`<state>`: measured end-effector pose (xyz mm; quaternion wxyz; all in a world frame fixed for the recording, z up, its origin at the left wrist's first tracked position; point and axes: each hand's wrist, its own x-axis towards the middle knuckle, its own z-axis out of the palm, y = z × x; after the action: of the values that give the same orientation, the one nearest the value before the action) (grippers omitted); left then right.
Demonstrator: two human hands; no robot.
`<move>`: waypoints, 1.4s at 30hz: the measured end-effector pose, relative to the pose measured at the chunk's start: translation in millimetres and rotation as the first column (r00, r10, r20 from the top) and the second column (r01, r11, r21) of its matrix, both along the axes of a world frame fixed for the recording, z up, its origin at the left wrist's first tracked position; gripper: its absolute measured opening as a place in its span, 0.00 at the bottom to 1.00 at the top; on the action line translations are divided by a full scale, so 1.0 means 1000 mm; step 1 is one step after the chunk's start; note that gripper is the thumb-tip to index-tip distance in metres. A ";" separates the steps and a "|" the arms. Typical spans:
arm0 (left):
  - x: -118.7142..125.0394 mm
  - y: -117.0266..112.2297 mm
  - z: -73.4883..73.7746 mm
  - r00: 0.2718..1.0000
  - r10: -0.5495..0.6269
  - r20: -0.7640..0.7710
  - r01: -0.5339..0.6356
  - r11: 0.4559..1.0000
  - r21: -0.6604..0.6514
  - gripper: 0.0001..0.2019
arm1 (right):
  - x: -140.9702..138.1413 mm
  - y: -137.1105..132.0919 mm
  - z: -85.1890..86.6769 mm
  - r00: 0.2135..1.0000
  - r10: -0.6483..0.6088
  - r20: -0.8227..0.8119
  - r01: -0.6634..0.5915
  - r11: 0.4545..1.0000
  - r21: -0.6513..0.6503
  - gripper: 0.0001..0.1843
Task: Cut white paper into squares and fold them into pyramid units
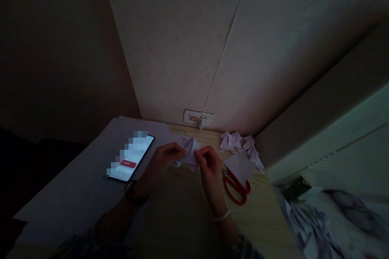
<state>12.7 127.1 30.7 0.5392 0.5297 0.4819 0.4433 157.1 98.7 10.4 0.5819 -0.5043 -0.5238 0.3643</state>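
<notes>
Between my two hands is a white folded paper figure (190,148), pointed at the top, with small flaps low down. My left hand (169,155), a dark watch on its wrist, pinches the figure's left edge. On the other side, my right hand (210,164), with a beaded bracelet at the wrist, grips the right edge between thumb and fingertips. Just right of that hand lies a pair of red-handled scissors (236,188), its blades partly under a folded paper piece (240,166).
Several similar folded paper figures (227,141) stand at the table's back right. A lit phone (133,160) lies on large white sheets (75,186) at left. Behind the table (258,210) is a wall with a socket (199,117). More folded papers (313,226) lie lower right.
</notes>
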 end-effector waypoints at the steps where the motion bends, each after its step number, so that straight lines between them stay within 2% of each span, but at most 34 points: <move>1: 0.001 0.000 0.000 1.000 -0.001 0.008 0.001 1.000 -0.015 0.10 | 0.000 0.000 0.000 1.000 -0.003 0.005 0.003 1.000 0.008 0.10; 10: -0.001 -0.001 -0.005 0.997 0.023 0.075 -0.018 0.997 -0.068 0.12 | -0.004 0.000 -0.004 0.999 0.025 0.028 -0.025 1.000 -0.008 0.07; 13: -0.002 0.001 -0.009 0.994 0.031 0.100 -0.024 0.998 -0.064 0.12 | -0.005 0.003 -0.005 0.997 0.065 -0.049 -0.067 0.996 -0.050 0.05; 18: -0.004 0.000 -0.009 0.994 -0.009 0.111 0.016 0.998 -0.066 0.13 | -0.005 0.004 -0.004 0.968 0.161 -0.191 -0.191 0.970 -0.151 0.07; 24: -0.002 0.002 -0.015 0.986 -0.080 0.147 0.095 0.991 -0.098 0.13 | -0.004 0.005 -0.005 0.966 0.131 -0.223 -0.179 0.961 -0.209 0.11; 29: -0.002 0.003 -0.019 0.985 -0.065 0.159 0.084 0.990 -0.113 0.13 | -0.005 0.004 -0.004 0.958 0.137 -0.252 -0.193 0.957 -0.215 0.11; 33: -0.004 0.002 -0.016 0.992 -0.044 0.120 0.059 0.990 -0.126 0.14 | -0.005 0.003 -0.003 0.951 0.158 -0.265 -0.223 0.947 -0.233 0.12; 38: -0.005 0.001 -0.012 0.996 -0.024 0.083 0.034 0.991 -0.128 0.16 | -0.002 0.003 -0.003 0.932 0.187 -0.311 -0.250 0.952 -0.176 0.10; 42: -0.005 0.000 -0.010 0.997 -0.027 0.068 0.036 0.991 -0.127 0.16 | -0.001 0.004 -0.006 0.914 0.214 -0.345 -0.288 0.941 -0.179 0.10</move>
<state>7.8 126.9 21.0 0.5948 0.4863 0.4829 0.4202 156.1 102.7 4.8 0.5460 -0.4292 -0.4382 0.5706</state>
